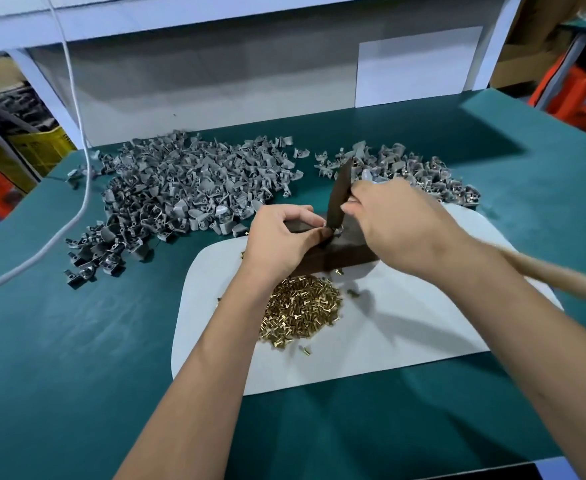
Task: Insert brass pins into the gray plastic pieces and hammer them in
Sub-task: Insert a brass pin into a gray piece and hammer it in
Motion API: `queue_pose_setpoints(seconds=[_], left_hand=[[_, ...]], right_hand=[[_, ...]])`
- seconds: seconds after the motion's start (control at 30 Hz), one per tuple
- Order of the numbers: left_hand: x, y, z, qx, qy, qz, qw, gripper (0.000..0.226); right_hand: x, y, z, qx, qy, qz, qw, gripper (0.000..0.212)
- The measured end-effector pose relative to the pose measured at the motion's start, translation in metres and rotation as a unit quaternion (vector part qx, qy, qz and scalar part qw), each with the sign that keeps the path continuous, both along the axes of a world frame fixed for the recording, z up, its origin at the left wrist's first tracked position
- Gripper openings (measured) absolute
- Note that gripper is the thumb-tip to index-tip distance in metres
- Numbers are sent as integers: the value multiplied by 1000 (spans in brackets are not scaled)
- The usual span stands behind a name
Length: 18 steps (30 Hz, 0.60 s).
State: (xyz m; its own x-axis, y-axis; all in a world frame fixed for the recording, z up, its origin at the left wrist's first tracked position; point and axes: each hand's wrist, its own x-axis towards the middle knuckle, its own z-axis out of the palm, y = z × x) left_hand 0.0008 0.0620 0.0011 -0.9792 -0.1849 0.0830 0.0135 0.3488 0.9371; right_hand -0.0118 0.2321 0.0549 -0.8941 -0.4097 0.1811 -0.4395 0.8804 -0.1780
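teal bench [59,358] | l hand [281,237] pinches gray piece [334,232]; r hand [399,220] grips hammer [340,195]

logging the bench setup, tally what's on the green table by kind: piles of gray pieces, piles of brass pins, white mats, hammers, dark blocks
piles of gray plastic pieces: 2, a large left pile and a smaller right pile
piles of brass pins: 1
white mats: 1
hammers: 1, held in the right hand
dark blocks: 1
total: 6
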Motion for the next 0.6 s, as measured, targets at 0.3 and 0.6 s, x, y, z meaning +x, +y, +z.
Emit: queue_pose_setpoints(seconds=[0.3, 0.6], left_hand=[[0, 1, 1, -2, -6, 7, 1000, 11], [0, -1, 1, -5, -1, -3, 1000, 11]], right_hand=[[2, 0, -1, -13, -11, -5, 1000, 23], [-5, -3, -6, -16, 12, 1, 1000, 25]])
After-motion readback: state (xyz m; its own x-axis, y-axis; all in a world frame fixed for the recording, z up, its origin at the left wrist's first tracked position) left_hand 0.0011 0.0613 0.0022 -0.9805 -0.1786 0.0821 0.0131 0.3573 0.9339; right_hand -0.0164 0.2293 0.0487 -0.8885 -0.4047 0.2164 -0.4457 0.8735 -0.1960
